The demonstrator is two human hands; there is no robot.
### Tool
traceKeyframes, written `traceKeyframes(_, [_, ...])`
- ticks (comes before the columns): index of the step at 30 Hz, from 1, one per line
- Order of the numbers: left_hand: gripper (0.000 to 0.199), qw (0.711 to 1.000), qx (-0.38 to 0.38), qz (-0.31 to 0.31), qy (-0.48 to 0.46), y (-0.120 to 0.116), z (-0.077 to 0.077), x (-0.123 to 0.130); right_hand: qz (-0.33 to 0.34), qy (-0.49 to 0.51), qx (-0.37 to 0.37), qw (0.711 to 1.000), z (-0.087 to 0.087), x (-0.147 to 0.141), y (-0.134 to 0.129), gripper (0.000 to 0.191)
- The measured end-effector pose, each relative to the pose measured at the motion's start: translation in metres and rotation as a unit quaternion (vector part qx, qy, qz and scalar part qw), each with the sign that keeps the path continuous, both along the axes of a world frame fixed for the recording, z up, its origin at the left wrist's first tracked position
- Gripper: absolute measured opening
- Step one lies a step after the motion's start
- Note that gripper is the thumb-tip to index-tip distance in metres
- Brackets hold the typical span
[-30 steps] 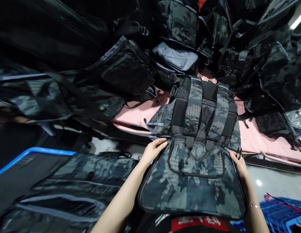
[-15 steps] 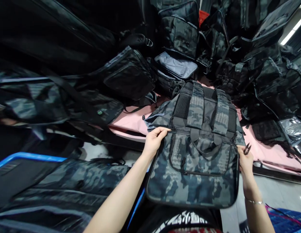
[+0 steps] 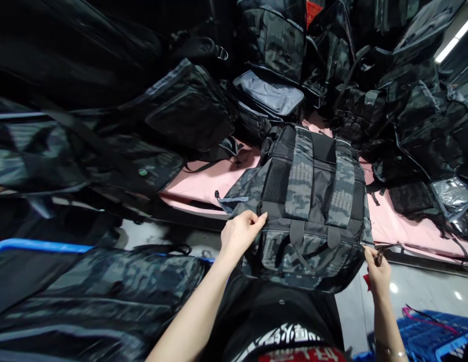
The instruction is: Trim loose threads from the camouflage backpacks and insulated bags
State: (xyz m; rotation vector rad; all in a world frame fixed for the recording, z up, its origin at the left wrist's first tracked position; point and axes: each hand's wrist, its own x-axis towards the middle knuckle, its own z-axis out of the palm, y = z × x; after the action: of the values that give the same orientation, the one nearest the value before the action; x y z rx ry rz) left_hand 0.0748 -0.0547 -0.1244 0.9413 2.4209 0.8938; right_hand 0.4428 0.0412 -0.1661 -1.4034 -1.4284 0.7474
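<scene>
A dark camouflage backpack (image 3: 301,183) lies in front of me with its two shoulder straps facing up, its lower part hanging over the table edge toward my lap. My left hand (image 3: 239,236) pinches its left side seam between thumb and fingertips. On the opposite side, my right hand (image 3: 377,271) pinches the right seam at about the same height. Small dark snips (image 3: 378,258) are also tucked in the right hand, partly hidden by the fingers. Two grab loops of webbing (image 3: 334,236) sit between the hands.
The backpack rests on a pink-covered table (image 3: 399,226). More camouflage bags (image 3: 271,45) are piled behind and on both sides. A blue-rimmed bin (image 3: 41,245) with bags stands at lower left, a blue crate (image 3: 441,329) at lower right. A clear plastic packet (image 3: 454,193) lies at right.
The backpack's lower panel has folded down and toward me, so less of it shows. Both hands have moved slightly lower, still pinching the side seams.
</scene>
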Motion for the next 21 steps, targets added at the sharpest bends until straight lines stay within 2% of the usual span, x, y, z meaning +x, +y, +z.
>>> traceKeyframes(2, [0.032,1.0,0.023,-0.02,0.005,-0.001,0.0,0.004,-0.023,-0.079,0.085,0.993,0.011,-0.007,-0.005,0.026])
traceKeyframes(4, [0.028,0.997,0.07,-0.022,-0.002,-0.004,-0.002,0.009,0.003,-0.13,0.157,0.979,0.027,-0.023,-0.013,0.02])
traceKeyframes(7, [0.025,0.985,0.173,0.023,0.003,-0.012,-0.006,0.02,0.143,-0.181,0.224,0.947,0.053,-0.067,-0.03,0.015])
traceKeyframes(9, [0.022,0.964,0.26,0.051,0.01,-0.019,-0.005,0.029,0.247,-0.195,0.252,0.915,0.065,-0.103,-0.042,0.024])
traceKeyframes(12, [0.017,0.938,0.342,0.053,-0.006,-0.03,0.006,0.043,0.346,-0.228,0.25,0.875,0.066,-0.152,-0.051,0.042])
traceKeyframes(14, [0.013,0.927,0.372,0.05,0.01,-0.036,0.016,0.047,0.35,-0.277,0.239,0.863,0.058,-0.174,-0.048,0.048])
traceKeyframes(17, [0.013,0.904,0.423,0.052,0.02,-0.042,0.025,0.04,0.302,-0.285,0.246,0.876,0.043,-0.184,-0.039,0.044])
traceKeyframes(19, [0.013,0.899,0.428,0.088,0.01,-0.044,0.015,0.025,0.279,-0.259,0.257,0.888,0.038,-0.181,-0.034,0.039])
traceKeyframes(21, [0.013,0.912,0.381,0.15,0.031,-0.045,-0.009,0.008,0.27,-0.238,0.26,0.896,0.038,-0.174,-0.032,0.037])
